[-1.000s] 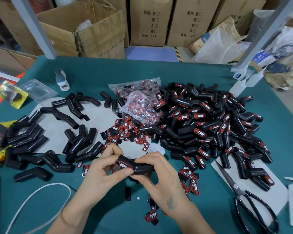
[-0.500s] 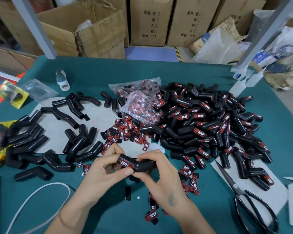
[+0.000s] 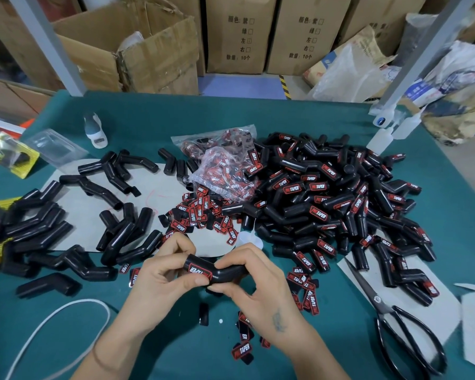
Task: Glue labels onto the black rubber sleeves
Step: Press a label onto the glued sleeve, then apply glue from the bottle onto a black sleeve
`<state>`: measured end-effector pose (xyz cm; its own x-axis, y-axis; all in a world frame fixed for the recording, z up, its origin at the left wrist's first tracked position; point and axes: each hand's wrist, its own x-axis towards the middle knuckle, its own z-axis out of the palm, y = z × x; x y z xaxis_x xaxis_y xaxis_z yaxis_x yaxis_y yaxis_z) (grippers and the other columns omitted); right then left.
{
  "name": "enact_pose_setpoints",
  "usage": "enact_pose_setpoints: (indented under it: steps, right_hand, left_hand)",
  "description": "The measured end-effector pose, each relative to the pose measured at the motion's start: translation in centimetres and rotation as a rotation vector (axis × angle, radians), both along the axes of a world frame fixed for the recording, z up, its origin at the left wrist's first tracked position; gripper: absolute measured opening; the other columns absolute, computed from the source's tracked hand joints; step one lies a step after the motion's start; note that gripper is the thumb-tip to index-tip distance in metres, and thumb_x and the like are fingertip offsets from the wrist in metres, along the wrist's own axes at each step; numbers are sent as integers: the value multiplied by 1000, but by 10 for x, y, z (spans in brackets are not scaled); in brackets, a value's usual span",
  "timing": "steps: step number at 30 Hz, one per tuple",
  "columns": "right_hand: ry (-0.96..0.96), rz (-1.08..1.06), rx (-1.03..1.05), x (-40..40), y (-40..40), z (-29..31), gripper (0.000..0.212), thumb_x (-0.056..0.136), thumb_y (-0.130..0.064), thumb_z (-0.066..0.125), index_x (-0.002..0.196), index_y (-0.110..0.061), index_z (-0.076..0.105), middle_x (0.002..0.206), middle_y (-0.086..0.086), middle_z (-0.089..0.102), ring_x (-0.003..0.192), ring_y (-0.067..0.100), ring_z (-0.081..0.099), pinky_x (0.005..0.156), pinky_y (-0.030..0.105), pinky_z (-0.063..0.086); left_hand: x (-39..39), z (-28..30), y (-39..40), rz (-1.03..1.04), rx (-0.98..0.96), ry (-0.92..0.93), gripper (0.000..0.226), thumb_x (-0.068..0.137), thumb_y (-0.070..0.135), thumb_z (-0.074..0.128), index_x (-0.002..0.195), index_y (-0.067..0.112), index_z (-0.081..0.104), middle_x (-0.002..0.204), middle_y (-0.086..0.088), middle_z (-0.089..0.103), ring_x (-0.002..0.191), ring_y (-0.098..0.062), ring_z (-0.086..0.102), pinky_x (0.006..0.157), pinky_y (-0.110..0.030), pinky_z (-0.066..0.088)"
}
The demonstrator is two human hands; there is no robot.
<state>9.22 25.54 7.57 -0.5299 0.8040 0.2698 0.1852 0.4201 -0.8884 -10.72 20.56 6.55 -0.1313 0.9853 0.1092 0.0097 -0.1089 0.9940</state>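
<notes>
Both hands on one bent sleeve (image 3: 217, 271): left hand (image 3: 159, 281) pinches the labelled end, thumb beside the label (image 3: 200, 271); right hand (image 3: 255, 286) grips the other leg. Looks like the press-down step, glue setting. Next: likely drop it on the labelled pile (image 3: 327, 204) beyond the right hand, then take a bare sleeve from the stack (image 3: 66, 237) past the left. Scissors (image 3: 395, 322) lie out to the right; open green mat (image 3: 176, 352) just under the wrists
</notes>
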Motion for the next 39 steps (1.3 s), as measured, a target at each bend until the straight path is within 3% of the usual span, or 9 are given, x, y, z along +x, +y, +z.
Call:
enact_pose_setpoints:
  steps: [3,8,13,17,22,27,33,37,39]
  right_hand:
    - [2,31,59,2,-1,4,21,94,-23,76,112,-19,67,109,-10,62,102,11,64,90,20,50]
    - [-20,16,131,18,3,15,23,92,-22,79,111,-18,67,112,-7,62,108,11,63,94,22,49]
    - [-172,-333,237,87,34,16,25,86,-39,81,108,-33,71,119,-12,53,118,4,54,101,11,38]
    - [-523,-525,337,107,59,0,32,77,-30,89,106,-27,76,118,-5,52,111,14,48,99,15,36]
    - [-751,-564,525,98,64,-13,36,81,-33,86,114,-28,73,121,3,55,113,32,50,83,48,44]
    - [-727,-582,548,95,58,-18,46,79,-28,88,122,-25,72,126,5,56,116,34,51,86,49,38]
    - [-526,-600,545,88,51,-13,35,92,-30,78,126,-22,72,128,4,58,121,33,53,98,47,38]
    - [-299,-469,411,70,39,-11,40,97,-35,67,135,-23,64,125,-9,53,119,18,52,104,19,36]
    - [-321,-372,263,57,33,-16,48,100,-43,65,144,-27,55,131,-13,52,125,10,51,102,21,41]
  left_hand:
    - [-3,-5,0,10,29,43,39,77,57,87,73,19,79,87,3,46,82,-25,43,68,-40,32]
    - [-8,-10,1,-77,96,-43,35,86,58,80,96,24,81,101,5,54,84,-17,47,72,-28,41]
    - [-17,-9,6,181,109,-140,37,95,58,71,96,23,82,98,4,60,73,-16,45,64,-22,39]
    - [-18,-12,10,274,47,79,24,99,44,64,97,27,81,95,6,62,75,-15,51,73,-21,43]
    - [-22,-16,14,353,41,597,14,94,13,74,98,25,80,102,9,62,99,-15,60,91,-12,40]
    - [-48,-21,18,580,83,911,22,88,-1,81,106,12,81,109,-4,61,105,-30,53,100,-22,35]
    - [-85,-32,11,706,-217,1290,43,83,17,88,122,10,71,112,-16,62,103,-41,48,87,-56,43]
    - [-89,-33,9,709,-172,1363,35,85,9,86,118,7,76,106,-15,70,101,-41,50,85,-54,41]
    - [-83,-28,10,718,-87,1261,32,93,11,79,124,9,73,108,-12,68,101,-38,52,83,-51,45]
